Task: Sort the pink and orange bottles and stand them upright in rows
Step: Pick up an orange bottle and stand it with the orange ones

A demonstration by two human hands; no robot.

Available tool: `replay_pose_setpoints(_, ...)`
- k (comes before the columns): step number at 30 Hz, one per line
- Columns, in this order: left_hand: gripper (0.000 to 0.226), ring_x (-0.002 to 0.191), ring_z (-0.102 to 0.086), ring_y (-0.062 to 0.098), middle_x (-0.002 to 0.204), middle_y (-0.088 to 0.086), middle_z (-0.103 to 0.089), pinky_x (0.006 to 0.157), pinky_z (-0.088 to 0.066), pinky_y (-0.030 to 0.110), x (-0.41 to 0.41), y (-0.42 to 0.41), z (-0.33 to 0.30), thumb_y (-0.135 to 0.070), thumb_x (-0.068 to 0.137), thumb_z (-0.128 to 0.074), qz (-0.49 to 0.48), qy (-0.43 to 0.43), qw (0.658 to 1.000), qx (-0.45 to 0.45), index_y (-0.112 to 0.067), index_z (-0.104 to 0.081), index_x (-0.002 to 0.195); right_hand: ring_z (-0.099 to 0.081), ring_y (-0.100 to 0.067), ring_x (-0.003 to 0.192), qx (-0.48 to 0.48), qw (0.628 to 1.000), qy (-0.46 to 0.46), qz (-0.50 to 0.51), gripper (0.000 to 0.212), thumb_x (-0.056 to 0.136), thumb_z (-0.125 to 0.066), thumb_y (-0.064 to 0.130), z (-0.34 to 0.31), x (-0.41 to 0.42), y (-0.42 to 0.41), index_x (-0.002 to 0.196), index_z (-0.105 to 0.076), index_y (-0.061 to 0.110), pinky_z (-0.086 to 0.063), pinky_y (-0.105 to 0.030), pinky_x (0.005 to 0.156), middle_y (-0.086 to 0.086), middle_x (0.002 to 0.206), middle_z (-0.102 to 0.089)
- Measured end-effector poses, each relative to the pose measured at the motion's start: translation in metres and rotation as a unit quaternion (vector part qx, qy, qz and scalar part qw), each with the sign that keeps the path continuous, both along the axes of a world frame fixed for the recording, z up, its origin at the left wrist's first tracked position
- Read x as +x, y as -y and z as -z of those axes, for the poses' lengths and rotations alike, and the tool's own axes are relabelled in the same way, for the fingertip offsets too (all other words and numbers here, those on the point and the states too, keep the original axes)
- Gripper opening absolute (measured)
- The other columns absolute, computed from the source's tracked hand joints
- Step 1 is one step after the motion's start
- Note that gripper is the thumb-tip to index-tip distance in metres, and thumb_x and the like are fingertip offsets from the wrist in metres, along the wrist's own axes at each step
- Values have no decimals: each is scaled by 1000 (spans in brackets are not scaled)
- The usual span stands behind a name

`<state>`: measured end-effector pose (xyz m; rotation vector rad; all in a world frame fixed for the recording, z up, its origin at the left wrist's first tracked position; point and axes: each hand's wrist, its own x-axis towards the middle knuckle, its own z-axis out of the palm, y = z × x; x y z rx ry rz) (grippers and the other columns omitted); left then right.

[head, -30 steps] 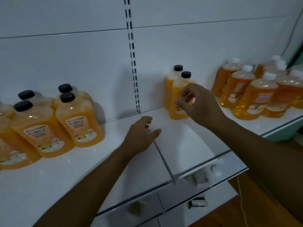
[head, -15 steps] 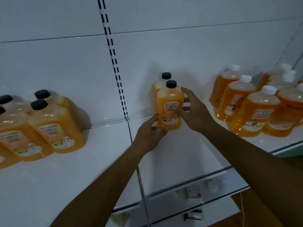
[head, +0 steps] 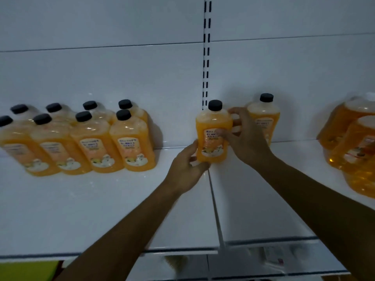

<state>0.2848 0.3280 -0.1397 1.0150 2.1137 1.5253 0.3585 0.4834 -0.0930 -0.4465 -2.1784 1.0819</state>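
Observation:
An orange bottle with a black cap [head: 211, 134] is held upright just above the white shelf [head: 101, 199], near the seam between two shelf boards. My left hand [head: 186, 171] grips its lower left side and base. My right hand [head: 245, 136] grips its right side over the label. Behind my right hand a second black-capped orange bottle [head: 263, 116] stands against the back wall. On the left, several black-capped orange bottles [head: 91, 142] stand upright in two rows.
At the far right stand darker orange bottles with white caps [head: 353, 142], partly cut off by the frame edge. A slotted upright rail [head: 206, 57] runs up the back wall. Lower shelves with small items [head: 272, 254] show below the front edge.
Both hands have closed on the front black-capped bottle and carried it left, away from its neighbour at the wall. The view has swung left, bringing the left rows further in.

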Motion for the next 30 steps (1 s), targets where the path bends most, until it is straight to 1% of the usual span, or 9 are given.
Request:
replay_pose_setpoints(5,50,97,-58,-6,121,-16,-61,71,-46,5,-26,33,0,-20,93,-63,-39,15,999,3,-47,-42,130,-61,-18,92,5,999,26,-40,50,87,-69,32,2,-47,31,129,-43,24,-56,-33,76,6,107,-55)
replay_pose_setpoints(9,68,122,-50,7,137,-11,-48,100,-46,29,-39,50,2,-16,89,-66,-90,33,995,3,-29,-32,146,-59,-16,89,23,998,23,-56,44,89,-67,31,5,-75,48,125,-44,23,-52,-27,72,7,105,-55)
replay_pose_setpoints(10,68,123,-48,7,133,-14,-46,100,-45,27,-41,52,3,-15,90,-66,-90,34,995,2,-28,-31,147,-60,-16,90,21,998,25,-57,44,89,-67,31,5,-79,50,125,-44,23,-54,-31,74,7,105,-55)
replay_pose_setpoints(13,60,105,-56,-10,125,-15,-53,79,-47,8,-45,54,4,-7,94,-59,-43,51,997,26,-31,-33,141,-59,-17,90,14,997,37,-66,45,90,-65,31,3,-86,51,128,-43,23,-54,-39,79,7,106,-54)
replay_pose_setpoints(16,69,108,-50,-18,130,-17,-50,83,-43,4,-46,51,6,-7,91,-63,-47,21,998,34,-37,-27,142,-58,-16,91,17,997,34,-73,46,91,-64,30,4,-87,49,129,-42,22,-52,-34,77,8,108,-54)
replay_pose_setpoints(20,75,126,-43,-6,141,-14,-44,101,-38,11,-36,45,7,-15,88,-69,-75,-43,996,34,-38,-25,144,-57,-8,85,22,997,22,-77,43,92,-63,29,6,-91,52,128,-42,19,-43,-17,68,9,108,-54)
replay_pose_setpoints(24,77,138,-35,7,153,-11,-35,113,-33,27,-29,47,5,-27,92,-64,-65,-59,996,-13,-28,-16,153,-57,-4,83,10,996,12,-83,40,92,-62,27,9,-102,60,126,-41,19,-48,-20,69,6,105,-55)
replay_pose_setpoints(27,81,145,-21,10,160,-11,-18,110,-21,19,-31,51,0,-32,94,-60,-58,-80,993,-58,-27,-5,154,-56,0,79,14,997,11,-81,42,92,-62,28,10,-112,67,126,-40,18,-47,-18,67,4,100,-55)
replay_pose_setpoints(30,78,147,-17,12,160,-12,-16,105,-18,19,-38,54,-1,-33,96,-57,-64,-65,993,-73,-27,-6,154,-58,-11,80,21,997,12,-68,43,91,-64,30,10,-118,71,125,-40,17,-46,-19,64,2,95,-55)
